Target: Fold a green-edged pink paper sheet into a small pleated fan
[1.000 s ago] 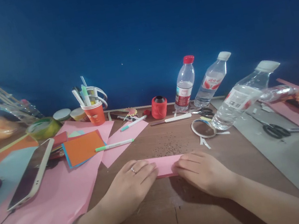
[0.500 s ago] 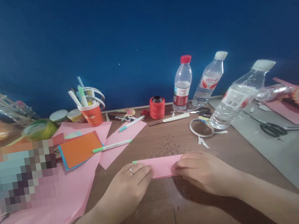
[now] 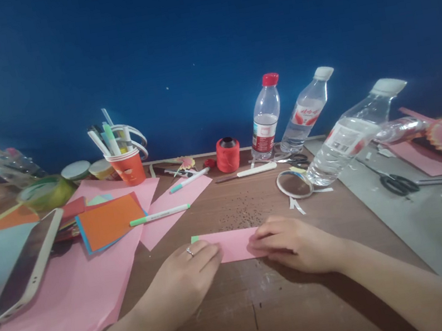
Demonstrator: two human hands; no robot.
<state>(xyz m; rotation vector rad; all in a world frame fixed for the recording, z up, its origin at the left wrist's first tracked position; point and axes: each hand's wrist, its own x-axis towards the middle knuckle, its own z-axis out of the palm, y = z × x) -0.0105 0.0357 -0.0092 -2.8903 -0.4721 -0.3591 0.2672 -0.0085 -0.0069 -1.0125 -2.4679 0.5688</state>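
A narrow folded strip of pink paper (image 3: 236, 245) lies crosswise on the brown table, with a bit of green showing at its left corner. My left hand (image 3: 194, 271) is closed on the strip's left end, its fingers pressed together. At the other end my right hand (image 3: 291, 245) grips the paper, thumb below and fingers over the top. Both hands hide the ends of the strip. Just beyond it, small dark specks (image 3: 245, 211) are scattered on the wood.
Left are large pink sheets (image 3: 86, 301), a phone (image 3: 27, 271), orange paper (image 3: 112, 222) and a red cup of pens (image 3: 126, 167). Behind stand a red thread spool (image 3: 228, 156) and a craft knife (image 3: 255, 170). Right are a tape roll (image 3: 294, 184), water bottles (image 3: 340, 143) and scissors (image 3: 397, 184).
My right hand has shifted slightly left and up along the strip. Both hands still hold the paper. The view has turned a little, moving the background objects slightly left.
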